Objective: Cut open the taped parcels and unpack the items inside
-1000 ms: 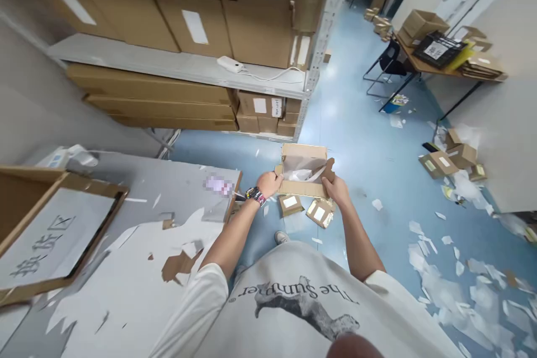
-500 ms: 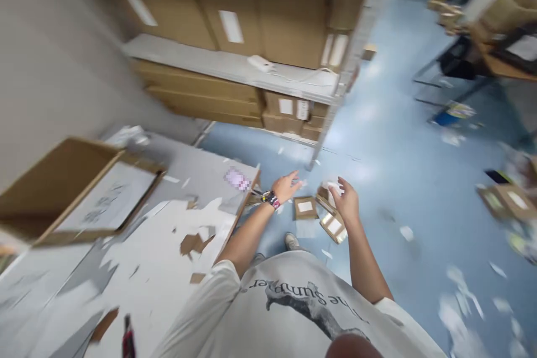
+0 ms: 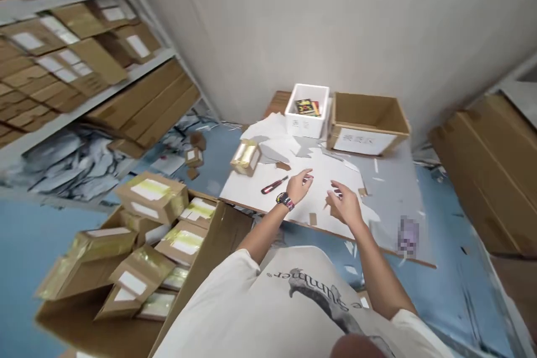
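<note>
Cardboard parcels (image 3: 151,196) heap at our left | taped parcel (image 3: 246,158) sits on our table (image 3: 392,201) | red knife (image 3: 274,185) lies near our left hand (image 3: 298,187), fingers loosely parted, empty | brown scrap (image 3: 337,215) shows behind our right hand (image 3: 347,203), fingers half-curled, empty

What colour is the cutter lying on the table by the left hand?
The cutter is red and black, seen best in the head view.
</note>
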`<state>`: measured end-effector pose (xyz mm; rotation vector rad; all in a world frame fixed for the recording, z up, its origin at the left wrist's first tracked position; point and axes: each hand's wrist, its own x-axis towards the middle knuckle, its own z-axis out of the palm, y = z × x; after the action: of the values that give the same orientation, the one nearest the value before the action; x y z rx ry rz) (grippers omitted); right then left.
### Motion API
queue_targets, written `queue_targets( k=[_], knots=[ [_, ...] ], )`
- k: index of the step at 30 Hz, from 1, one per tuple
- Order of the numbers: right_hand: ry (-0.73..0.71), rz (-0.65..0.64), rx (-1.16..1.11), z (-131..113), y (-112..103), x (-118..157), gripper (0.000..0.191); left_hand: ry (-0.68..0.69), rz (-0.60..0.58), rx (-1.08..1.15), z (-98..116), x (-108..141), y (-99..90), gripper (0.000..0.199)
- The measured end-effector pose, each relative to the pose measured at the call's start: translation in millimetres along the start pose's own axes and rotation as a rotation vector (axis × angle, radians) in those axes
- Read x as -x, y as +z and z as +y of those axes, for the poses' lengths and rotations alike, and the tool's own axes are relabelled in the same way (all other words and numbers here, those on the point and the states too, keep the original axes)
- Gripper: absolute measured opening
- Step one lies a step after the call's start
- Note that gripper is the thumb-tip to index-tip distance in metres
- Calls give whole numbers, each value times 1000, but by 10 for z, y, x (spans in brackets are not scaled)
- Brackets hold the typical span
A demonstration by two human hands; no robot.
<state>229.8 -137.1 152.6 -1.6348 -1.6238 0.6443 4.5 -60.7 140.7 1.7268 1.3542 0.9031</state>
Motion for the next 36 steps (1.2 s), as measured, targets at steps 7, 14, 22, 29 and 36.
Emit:
queue_targets(
  k=[7,14,22,29,36],
  knots=[
    [-63,-341,-26,-867,1802,-1088,41,-314,334,150,-1458,-91,-1649,37],
    [15,-625,160,-1275,3175,-2160,53,-891,558,504,-2381,-250,-2256,42],
    [193,-541,32,-1331,4140,-3061,75,-1051,596,570,-2749,-619,-2417,45],
    [357,-318,-71,-830,3730,-2569,59,-875,705,369,-2539,-723,-2165,56],
    [453,-11,50,75,1860,-1409,59,-796,168,159,-1801,-669,-976,55]
  ],
)
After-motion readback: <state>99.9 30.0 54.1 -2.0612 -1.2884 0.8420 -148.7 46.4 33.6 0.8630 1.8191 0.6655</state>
